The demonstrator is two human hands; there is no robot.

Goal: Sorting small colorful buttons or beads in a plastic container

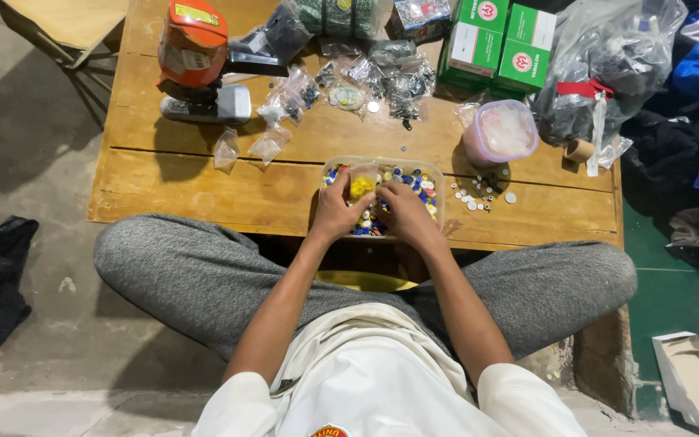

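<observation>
**Both hands in the bead tub**

Clear plastic tub (437, 180) of small coloured pieces, sitting at the near edge of the low wooden table (204, 194). Left hand (335, 212) over the tub's left half, fingers curled around a little clear bag (361, 184) with yellow bits inside. Right hand (402, 212) over the tub's middle, fingers bent down among the pieces; can't tell if pinching anything. Just right of the tub: scattered white buttons (474, 194). Beyond the tub to the right, a pinkish lidded container (501, 132). Far left of the tub, an orange machine (192, 44).
</observation>
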